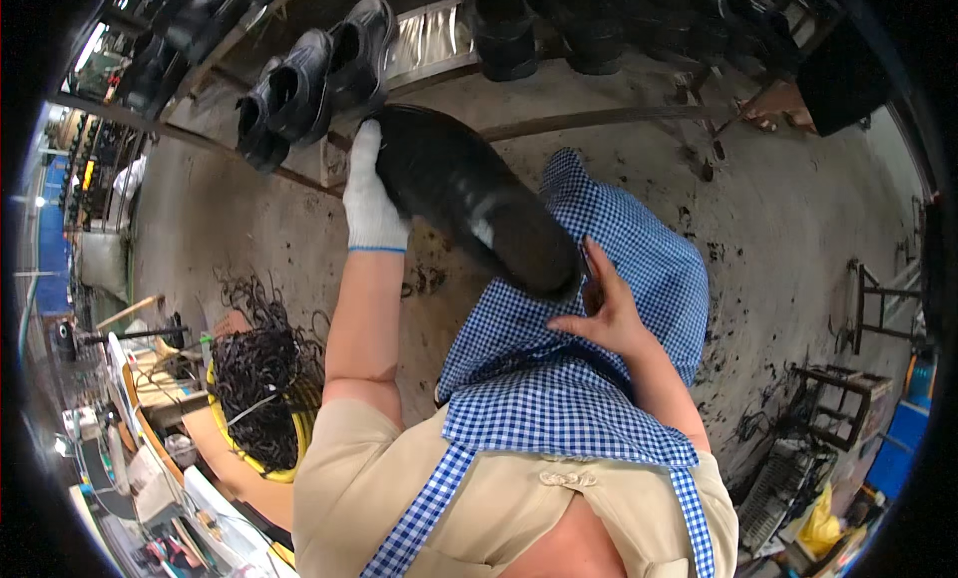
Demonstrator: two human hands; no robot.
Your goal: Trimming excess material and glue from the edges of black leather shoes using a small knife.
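A black shoe is held up in front of me, tilted, with its dark underside largely facing me and a pale shiny patch near its middle. My left hand, in a white knitted glove with a blue cuff edge, grips its far left end. The glove's fingers are partly hidden behind the shoe. Bare and close to the shoe's near right end is my right hand, thumb and forefinger spread apart. Its other fingers lie in shadow, and whether they touch the shoe I cannot tell.
Several black shoes stand on a metal rack ahead. At left, a yellow-rimmed basket holds black curly strips, beside a cluttered bench. A blue checked apron covers my lap. Small metal frames and a yellow bag lie right.
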